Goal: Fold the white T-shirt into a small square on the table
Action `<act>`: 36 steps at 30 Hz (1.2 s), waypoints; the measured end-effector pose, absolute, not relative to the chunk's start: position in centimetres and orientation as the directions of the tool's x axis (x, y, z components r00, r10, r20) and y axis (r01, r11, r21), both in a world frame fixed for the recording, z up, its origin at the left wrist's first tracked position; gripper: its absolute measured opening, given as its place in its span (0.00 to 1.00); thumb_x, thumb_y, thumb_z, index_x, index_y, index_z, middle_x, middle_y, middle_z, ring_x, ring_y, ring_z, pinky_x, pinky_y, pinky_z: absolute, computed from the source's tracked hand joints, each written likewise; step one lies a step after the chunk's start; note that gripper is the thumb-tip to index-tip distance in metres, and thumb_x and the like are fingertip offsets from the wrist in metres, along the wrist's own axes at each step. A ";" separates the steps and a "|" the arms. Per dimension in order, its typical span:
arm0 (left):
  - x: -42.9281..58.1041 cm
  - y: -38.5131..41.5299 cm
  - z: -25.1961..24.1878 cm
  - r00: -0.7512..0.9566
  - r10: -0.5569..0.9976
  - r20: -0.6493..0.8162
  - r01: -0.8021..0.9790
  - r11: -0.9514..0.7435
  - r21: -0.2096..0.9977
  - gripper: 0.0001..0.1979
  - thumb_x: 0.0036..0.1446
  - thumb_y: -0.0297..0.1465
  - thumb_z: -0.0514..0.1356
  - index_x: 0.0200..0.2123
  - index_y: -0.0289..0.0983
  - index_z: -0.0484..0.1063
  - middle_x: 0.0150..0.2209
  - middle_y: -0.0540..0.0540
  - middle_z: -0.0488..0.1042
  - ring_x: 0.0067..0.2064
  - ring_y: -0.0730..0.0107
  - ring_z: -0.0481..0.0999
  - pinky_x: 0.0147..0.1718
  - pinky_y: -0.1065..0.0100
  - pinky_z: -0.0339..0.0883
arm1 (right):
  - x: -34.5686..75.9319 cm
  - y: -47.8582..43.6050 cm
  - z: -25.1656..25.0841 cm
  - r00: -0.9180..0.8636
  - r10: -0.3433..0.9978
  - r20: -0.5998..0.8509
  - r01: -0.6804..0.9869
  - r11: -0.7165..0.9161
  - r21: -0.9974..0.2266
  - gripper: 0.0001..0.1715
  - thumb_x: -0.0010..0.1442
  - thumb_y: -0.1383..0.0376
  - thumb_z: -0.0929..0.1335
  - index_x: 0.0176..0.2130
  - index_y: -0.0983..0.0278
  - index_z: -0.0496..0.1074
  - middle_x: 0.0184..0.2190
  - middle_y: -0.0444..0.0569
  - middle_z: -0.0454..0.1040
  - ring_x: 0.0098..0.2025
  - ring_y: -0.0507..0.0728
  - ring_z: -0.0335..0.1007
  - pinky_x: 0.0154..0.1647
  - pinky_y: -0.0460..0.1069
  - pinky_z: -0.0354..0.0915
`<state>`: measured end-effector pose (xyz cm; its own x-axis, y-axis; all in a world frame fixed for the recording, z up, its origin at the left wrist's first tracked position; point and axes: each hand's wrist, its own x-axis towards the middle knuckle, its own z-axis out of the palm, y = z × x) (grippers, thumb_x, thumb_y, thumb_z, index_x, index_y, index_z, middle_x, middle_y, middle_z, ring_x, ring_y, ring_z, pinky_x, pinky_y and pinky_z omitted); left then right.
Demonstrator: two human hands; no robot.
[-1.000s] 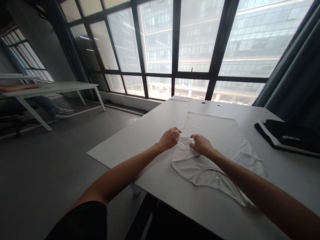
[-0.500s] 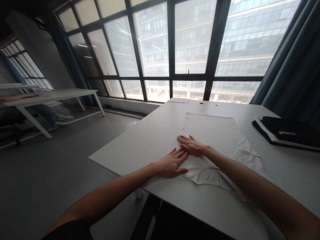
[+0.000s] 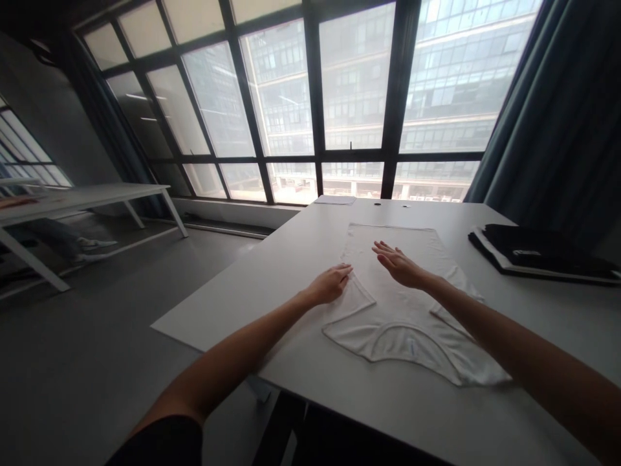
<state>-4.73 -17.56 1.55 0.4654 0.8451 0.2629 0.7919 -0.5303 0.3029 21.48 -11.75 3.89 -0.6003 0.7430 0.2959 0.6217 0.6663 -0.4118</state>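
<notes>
My left hand [image 3: 332,285] half-curls, probably steadying the shirt [image 3: 395,312] near the table [image 3: 252,298] front edge — can't tell if gripping — right hand [image 3: 400,266] outstretched, empty.

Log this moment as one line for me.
left hand: at side edge of white shirt | right hand: over shirt, fingers extended | shirt: on table

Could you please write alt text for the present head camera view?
A white T-shirt lies spread on a white table, neckline towards the viewer, with a person's left hand at its left edge and outstretched right hand over its middle. A mostly black stack lies to the right; large windows stand behind.
</notes>
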 end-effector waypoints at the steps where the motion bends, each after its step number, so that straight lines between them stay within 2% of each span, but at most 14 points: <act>1: -4.1 -17.3 0.9 0.487 0.842 0.233 0.796 -0.537 0.280 0.25 0.70 0.36 0.46 0.65 0.32 0.64 0.67 0.39 0.62 0.70 0.61 0.58 0.69 0.60 0.51 | 22.9 -12.1 3.9 -0.598 0.748 0.288 0.631 0.661 -0.406 0.40 0.72 0.44 0.48 0.70 0.60 0.58 0.73 0.55 0.49 0.75 0.63 0.38 0.71 0.70 0.38; 4: -2.9 -17.2 -0.8 0.504 0.854 0.134 0.824 -0.521 0.224 0.31 0.71 0.44 0.45 0.69 0.32 0.57 0.71 0.36 0.54 0.73 0.55 0.50 0.70 0.52 0.46 | 27.6 -13.4 3.1 -0.562 0.779 0.277 0.677 0.626 -0.388 0.39 0.72 0.45 0.48 0.70 0.60 0.57 0.72 0.55 0.52 0.75 0.63 0.40 0.71 0.69 0.40; 7: -2.7 -17.3 -1.2 0.508 0.857 0.090 0.837 -0.515 0.185 0.35 0.70 0.49 0.44 0.71 0.33 0.52 0.72 0.36 0.49 0.73 0.53 0.45 0.70 0.49 0.42 | 32.1 -14.4 1.7 -0.443 0.849 0.289 0.768 0.526 -0.365 0.37 0.73 0.48 0.50 0.70 0.64 0.58 0.71 0.58 0.54 0.74 0.63 0.43 0.71 0.67 0.43; 11: -2.3 -16.7 -0.5 0.451 0.880 0.146 0.865 -0.472 0.171 0.33 0.71 0.45 0.42 0.71 0.31 0.52 0.72 0.34 0.51 0.73 0.56 0.47 0.70 0.52 0.43 | 35.9 -15.9 0.0 -0.285 0.906 0.314 0.875 0.379 -0.302 0.34 0.72 0.56 0.53 0.68 0.71 0.61 0.69 0.64 0.57 0.73 0.65 0.48 0.70 0.65 0.48; 13: -1.6 -16.4 -0.6 0.403 0.901 0.161 0.890 -0.426 0.160 0.32 0.71 0.44 0.42 0.70 0.30 0.53 0.71 0.34 0.52 0.73 0.55 0.48 0.69 0.52 0.44 | 36.5 -16.7 -0.9 -0.248 0.913 0.323 0.907 0.336 -0.254 0.33 0.72 0.58 0.54 0.67 0.72 0.61 0.69 0.65 0.57 0.73 0.65 0.48 0.70 0.65 0.50; 16: -0.7 -16.2 -1.4 0.393 0.911 0.125 0.907 -0.406 0.113 0.35 0.70 0.47 0.42 0.70 0.29 0.53 0.71 0.32 0.51 0.73 0.50 0.46 0.69 0.49 0.42 | 36.2 -18.0 -2.3 -0.212 0.928 0.305 0.948 0.272 -0.167 0.33 0.72 0.58 0.54 0.68 0.70 0.59 0.70 0.63 0.55 0.73 0.65 0.46 0.69 0.66 0.51; 19: -0.4 -16.3 -2.1 0.408 0.908 0.097 0.907 -0.415 0.070 0.36 0.70 0.49 0.42 0.70 0.28 0.53 0.72 0.31 0.49 0.73 0.48 0.46 0.69 0.47 0.42 | 35.5 -18.8 -3.4 -0.193 0.955 0.224 0.969 0.221 -0.107 0.35 0.71 0.55 0.55 0.69 0.69 0.58 0.71 0.62 0.54 0.73 0.65 0.46 0.69 0.67 0.48; 22: -0.5 -16.3 -1.7 0.411 0.907 0.094 0.905 -0.418 0.075 0.35 0.70 0.48 0.42 0.70 0.29 0.53 0.72 0.31 0.49 0.73 0.48 0.46 0.69 0.47 0.43 | 35.3 -19.2 -3.2 -0.178 0.965 0.192 0.974 0.201 -0.107 0.36 0.71 0.54 0.54 0.69 0.70 0.58 0.71 0.62 0.53 0.73 0.65 0.46 0.70 0.67 0.47; 28: -0.5 -16.5 -0.7 0.405 0.893 0.195 0.899 -0.428 0.094 0.36 0.70 0.49 0.41 0.71 0.31 0.51 0.72 0.34 0.49 0.74 0.53 0.45 0.69 0.51 0.42 | 36.4 -19.4 -1.8 -0.164 0.949 0.270 0.966 0.210 -0.149 0.38 0.72 0.54 0.51 0.70 0.75 0.54 0.72 0.63 0.51 0.74 0.63 0.44 0.71 0.65 0.46; 33: -0.5 -16.7 -1.7 0.410 0.908 0.092 0.906 -0.417 0.077 0.38 0.70 0.51 0.41 0.70 0.28 0.52 0.72 0.31 0.49 0.73 0.47 0.45 0.68 0.48 0.43 | 36.5 -19.8 -2.7 -0.168 0.975 0.143 0.975 0.186 -0.123 0.37 0.72 0.53 0.53 0.71 0.70 0.55 0.72 0.62 0.52 0.74 0.66 0.45 0.70 0.68 0.45; 36: -0.6 -16.8 -1.7 0.412 0.904 0.112 0.902 -0.422 0.092 0.38 0.70 0.51 0.41 0.70 0.28 0.52 0.72 0.31 0.48 0.73 0.48 0.45 0.69 0.49 0.43 | 36.3 -19.8 -2.6 -0.175 0.960 0.218 0.975 0.200 -0.096 0.36 0.72 0.55 0.54 0.70 0.71 0.55 0.71 0.63 0.53 0.74 0.65 0.45 0.70 0.68 0.45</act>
